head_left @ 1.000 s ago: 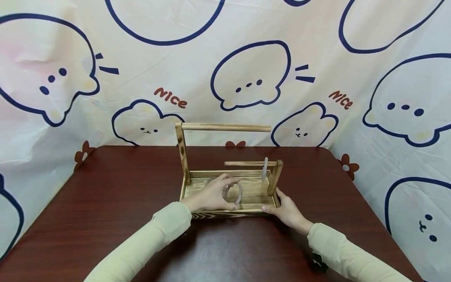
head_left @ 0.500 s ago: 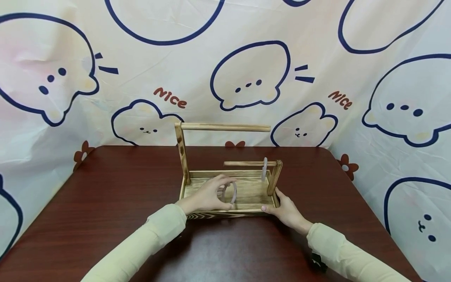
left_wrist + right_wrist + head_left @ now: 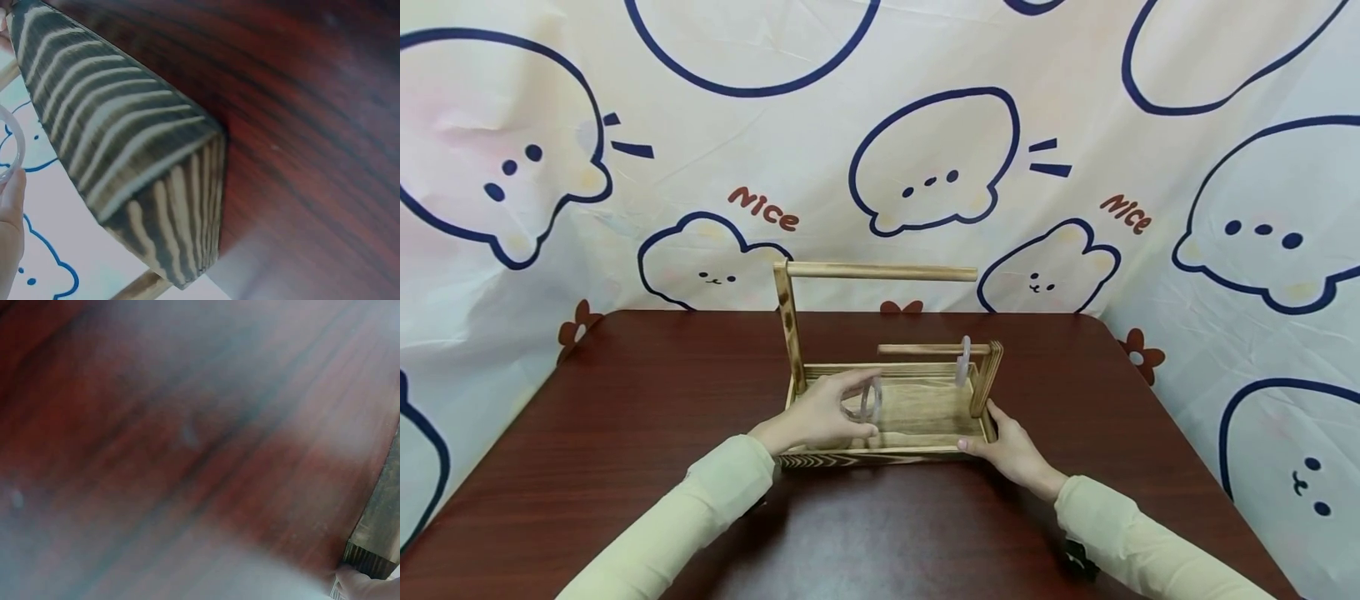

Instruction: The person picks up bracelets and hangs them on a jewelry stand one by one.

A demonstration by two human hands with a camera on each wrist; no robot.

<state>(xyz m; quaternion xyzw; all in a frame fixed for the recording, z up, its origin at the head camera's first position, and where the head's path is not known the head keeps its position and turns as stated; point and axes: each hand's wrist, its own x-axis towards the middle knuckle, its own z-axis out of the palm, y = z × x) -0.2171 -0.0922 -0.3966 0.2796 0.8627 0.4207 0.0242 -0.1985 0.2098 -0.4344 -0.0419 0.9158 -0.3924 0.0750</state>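
Observation:
In the head view my left hand (image 3: 820, 413) pinches a pale translucent bangle (image 3: 877, 402) between thumb and fingers, over the left half of a wooden tray-like stand (image 3: 925, 450). Part of that bangle (image 3: 21, 147) and a fingertip show at the edge of the left wrist view. My right hand (image 3: 1017, 452) grips the stand's right front corner, thumb on the front rim. A second bangle (image 3: 963, 362) hangs on the stand's lower bar (image 3: 917, 349), near its right post. Behind my left fingers, another curved clear edge shows; the tray floor there is partly hidden.
A taller post (image 3: 788, 329) at the stand's left end carries a long upper bar (image 3: 880, 271) reaching right. The stand sits on a dark red-brown table (image 3: 685, 375). A cartoon-printed cloth (image 3: 820, 150) hangs behind and at both sides.
My left hand has moved left with the bangle, from the tray's middle toward its left post. My right hand and the hanging bangle have stayed in place.

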